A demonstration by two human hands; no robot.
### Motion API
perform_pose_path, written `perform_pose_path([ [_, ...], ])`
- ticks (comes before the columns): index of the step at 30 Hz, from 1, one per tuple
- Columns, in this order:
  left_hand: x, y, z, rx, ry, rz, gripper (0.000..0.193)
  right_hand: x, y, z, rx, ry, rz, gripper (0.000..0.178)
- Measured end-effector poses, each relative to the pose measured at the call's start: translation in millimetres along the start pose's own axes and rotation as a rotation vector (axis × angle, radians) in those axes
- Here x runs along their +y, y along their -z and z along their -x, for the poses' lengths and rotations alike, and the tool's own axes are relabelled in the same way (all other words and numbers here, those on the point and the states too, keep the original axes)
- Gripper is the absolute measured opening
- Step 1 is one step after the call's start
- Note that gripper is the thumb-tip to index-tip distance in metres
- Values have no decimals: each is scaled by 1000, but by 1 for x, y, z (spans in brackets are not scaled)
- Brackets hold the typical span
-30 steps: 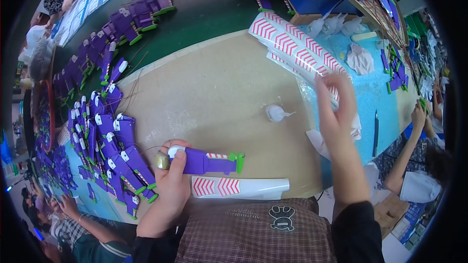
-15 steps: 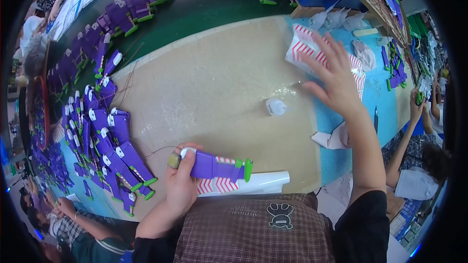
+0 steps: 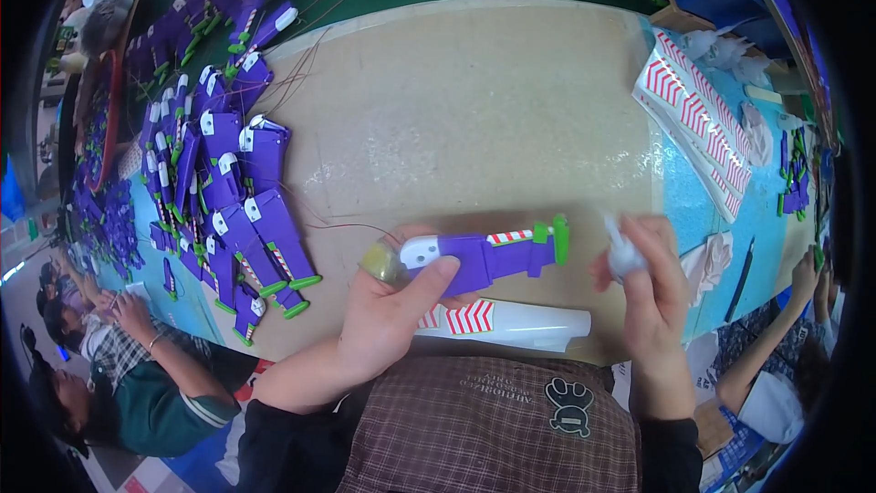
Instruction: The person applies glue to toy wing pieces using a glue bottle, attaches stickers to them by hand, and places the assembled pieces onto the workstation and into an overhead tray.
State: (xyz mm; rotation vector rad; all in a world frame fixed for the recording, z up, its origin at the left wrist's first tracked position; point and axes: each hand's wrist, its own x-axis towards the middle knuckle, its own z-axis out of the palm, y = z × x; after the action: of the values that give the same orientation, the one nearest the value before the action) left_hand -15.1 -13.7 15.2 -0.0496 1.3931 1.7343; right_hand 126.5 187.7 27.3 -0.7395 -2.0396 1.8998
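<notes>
My left hand (image 3: pixel 388 306) is closed around a purple plastic toy part (image 3: pixel 506 260) with a white rounded end, a red-and-white striped strip and a green tip. A translucent yellowish piece (image 3: pixel 380 260) shows at the fingers of this hand; what it is I cannot tell. In my right hand (image 3: pixel 659 288) is a small white squeeze bottle (image 3: pixel 624 256), its thin nozzle pointing up and away from me. The bottle is held just right of the part's green tip, apart from it. Below the part lies a white sheet with red stripes (image 3: pixel 529 321), along the table's near edge.
A heap of similar purple parts (image 3: pixel 219 173) with thin wires covers the left side. Another striped sticker sheet (image 3: pixel 698 119) lies at the right, near crumpled white paper (image 3: pixel 707 265) and a dark slim tool (image 3: pixel 741 278). Other people sit at both sides.
My right hand has left the striped sheet on the right and picked up the small bottle from the table. My left hand still holds the toy part, now nearer the bottle. The view has shifted.
</notes>
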Motion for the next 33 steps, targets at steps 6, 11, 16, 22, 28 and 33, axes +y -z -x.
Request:
perform_pose_path([
  [6, 5, -8, 2, -26, 107, 122, 20, 6, 16, 28, 51, 428, 387, 57],
  [11, 5, -5, 3, -90, 91, 62, 19, 0, 14, 29, -15, 472, 402, 57],
  [16, 5, -7, 4, -87, 105, 97, 19, 1, 11, 29, -16, 533, 491, 55],
  [22, 6, -5, 2, -100, 149, 157, 17, -2, 11, 31, -52, 509, 491, 55],
  [28, -2, 3, -3, -105, 1, -102, 22, -10, 16, 37, -46, 474, 479, 56],
  [33, -11, 17, -17, -229, -947, -916, 28, -11, 16, 32, -57, 470, 502, 56],
])
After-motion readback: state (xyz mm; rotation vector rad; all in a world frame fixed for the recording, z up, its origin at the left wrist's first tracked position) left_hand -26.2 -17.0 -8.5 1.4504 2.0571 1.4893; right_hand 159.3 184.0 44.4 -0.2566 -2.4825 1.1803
